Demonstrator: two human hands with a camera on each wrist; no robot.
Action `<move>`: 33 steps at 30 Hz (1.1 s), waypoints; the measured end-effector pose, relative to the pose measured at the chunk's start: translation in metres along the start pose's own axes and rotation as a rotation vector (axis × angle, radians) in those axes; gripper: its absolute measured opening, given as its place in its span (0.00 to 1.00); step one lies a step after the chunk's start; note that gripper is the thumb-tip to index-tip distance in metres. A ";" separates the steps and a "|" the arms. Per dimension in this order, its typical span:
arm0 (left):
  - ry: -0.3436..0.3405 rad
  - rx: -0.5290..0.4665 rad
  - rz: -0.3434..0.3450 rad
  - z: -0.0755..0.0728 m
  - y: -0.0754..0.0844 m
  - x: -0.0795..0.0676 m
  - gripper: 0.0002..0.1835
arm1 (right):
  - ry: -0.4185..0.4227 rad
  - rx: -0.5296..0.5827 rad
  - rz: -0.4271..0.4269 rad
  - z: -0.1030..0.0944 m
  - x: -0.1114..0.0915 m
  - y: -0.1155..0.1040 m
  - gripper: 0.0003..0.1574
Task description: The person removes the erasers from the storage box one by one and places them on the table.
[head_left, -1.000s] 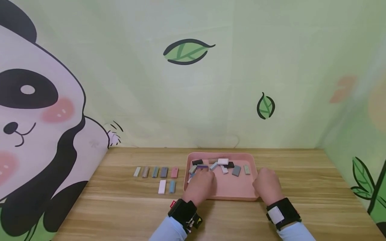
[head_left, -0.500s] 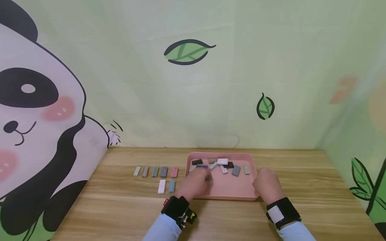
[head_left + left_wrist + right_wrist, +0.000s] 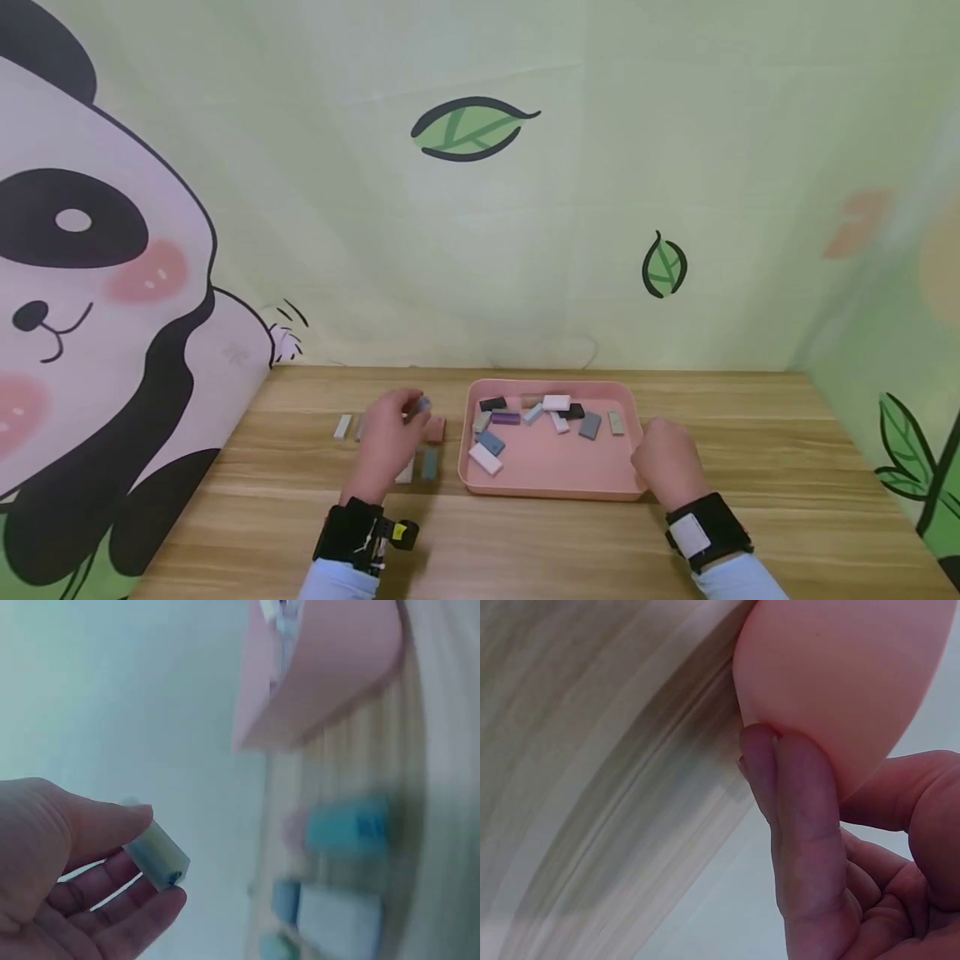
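Note:
My left hand is over the rows of blocks left of the tray. Between thumb and fingertips it pinches a small rectangular block, pale blue-grey with a dark mark at one end. Below and around that hand lie a pink block, a blue one and a pale one; other blocks there are partly hidden. My right hand grips the right side of the pink tray, its thumb and fingers on either side of the wall in the right wrist view.
Several loose blocks lie in the tray, among them a white block, a purple block and a grey block. A printed fabric backdrop rises behind the wooden table.
The left hand has left the tray's left side with a block and moved left over the rows. Blue and white blocks in the tray are uncovered. The right hand keeps its hold.

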State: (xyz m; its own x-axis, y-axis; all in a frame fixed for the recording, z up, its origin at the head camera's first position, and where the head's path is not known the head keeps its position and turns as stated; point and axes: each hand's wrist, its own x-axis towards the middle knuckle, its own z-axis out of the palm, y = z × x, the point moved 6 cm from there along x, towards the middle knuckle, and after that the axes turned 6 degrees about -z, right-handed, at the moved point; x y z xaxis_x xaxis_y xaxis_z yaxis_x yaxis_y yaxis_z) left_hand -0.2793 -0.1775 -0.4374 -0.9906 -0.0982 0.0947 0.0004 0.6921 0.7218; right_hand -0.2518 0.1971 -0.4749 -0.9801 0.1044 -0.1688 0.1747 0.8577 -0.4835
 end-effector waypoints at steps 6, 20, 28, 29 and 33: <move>0.095 0.032 -0.133 -0.025 -0.039 -0.009 0.17 | 0.003 -0.023 0.000 -0.003 -0.001 0.001 0.09; 0.105 0.154 -0.256 -0.015 -0.070 -0.018 0.13 | -0.005 0.010 0.014 -0.001 -0.003 0.001 0.09; 0.097 0.179 -0.313 -0.013 -0.073 -0.018 0.10 | 0.013 0.016 0.012 -0.001 -0.001 0.000 0.08; 0.093 0.183 -0.315 -0.013 -0.073 -0.018 0.11 | 0.014 0.015 0.011 0.000 -0.001 0.001 0.08; 0.098 0.221 -0.307 -0.015 -0.067 -0.019 0.15 | 0.007 0.009 0.015 0.001 0.000 0.002 0.08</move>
State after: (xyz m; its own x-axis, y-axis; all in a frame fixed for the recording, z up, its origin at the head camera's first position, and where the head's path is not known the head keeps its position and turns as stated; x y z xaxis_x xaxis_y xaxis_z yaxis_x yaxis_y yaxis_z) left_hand -0.2586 -0.2325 -0.4767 -0.9224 -0.3851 -0.0300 -0.3340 0.7563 0.5626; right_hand -0.2514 0.1983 -0.4763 -0.9779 0.1213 -0.1700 0.1906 0.8514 -0.4887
